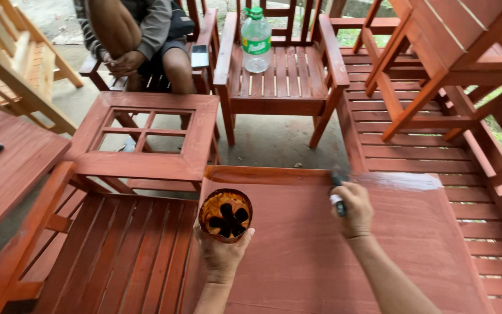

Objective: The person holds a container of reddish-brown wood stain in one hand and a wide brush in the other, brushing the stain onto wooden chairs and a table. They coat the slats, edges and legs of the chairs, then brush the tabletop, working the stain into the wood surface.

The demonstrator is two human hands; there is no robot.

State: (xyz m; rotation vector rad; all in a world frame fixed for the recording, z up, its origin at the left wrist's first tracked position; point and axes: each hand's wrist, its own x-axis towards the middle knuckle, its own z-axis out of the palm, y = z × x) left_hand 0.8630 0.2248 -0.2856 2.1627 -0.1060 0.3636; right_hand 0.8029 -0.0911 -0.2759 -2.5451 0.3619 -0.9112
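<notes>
Right hand (pixel 352 208) is closed around a brush (pixel 337 192), bristles on the far edge of the red-brown bench (pixel 321 256), beside a wet glossy streak (pixel 405 181). Left hand (pixel 223 253) cups a small round tub (pixel 225 214) from below, stain pooled inside. Risks: a tilted tub would spill stain on the panel; a sleeve or wrist could smear the wet streak. The capped bottle (pixel 256 39) on the chair (pixel 280 75) looks mostly full of clear liquid.

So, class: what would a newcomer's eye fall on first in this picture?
First, the two hands at the bottom: the left hand holds a small stained cup, and the right hand presses a brush to the far edge of a reddish wooden tabletop. Behind stands a wooden armchair with a clear plastic bottle on its seat.
</notes>
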